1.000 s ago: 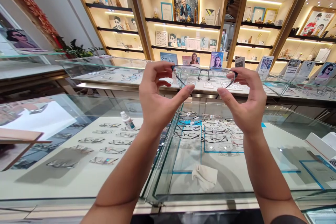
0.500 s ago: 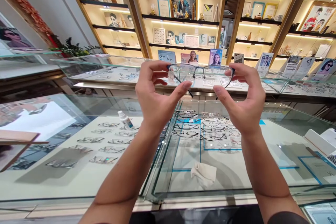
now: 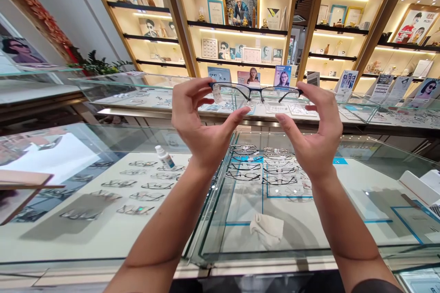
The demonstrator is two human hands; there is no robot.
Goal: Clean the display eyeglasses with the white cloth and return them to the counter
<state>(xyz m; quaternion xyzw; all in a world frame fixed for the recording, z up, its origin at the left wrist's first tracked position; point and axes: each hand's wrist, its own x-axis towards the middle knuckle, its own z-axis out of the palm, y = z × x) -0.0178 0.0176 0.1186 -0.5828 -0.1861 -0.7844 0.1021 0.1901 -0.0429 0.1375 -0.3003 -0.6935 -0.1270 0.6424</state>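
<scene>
A pair of eyeglasses (image 3: 255,90) with a dark upper rim is held up level in front of me, above the glass counter. My left hand (image 3: 202,116) grips its left end with curled fingers, the thumb pointing inward below the lens. At the other end, my right hand (image 3: 314,123) has its fingers on the right corner of the frame, thumb likewise below. The lenses are clear, and the nose pads show in the middle. A crumpled pale cloth (image 3: 267,230) lies on the counter below my hands.
A white spray bottle (image 3: 165,157) stands on the left counter (image 3: 165,233). Rows of eyeglass frames (image 3: 243,175) show through the glass. A white box (image 3: 417,185) is at the right. Lit display shelves (image 3: 237,27) line the back wall.
The eyeglasses have tilted, so their lower rims sit higher and the lenses look flatter. Both hands have shifted slightly left. The cloth and bottle have stayed put.
</scene>
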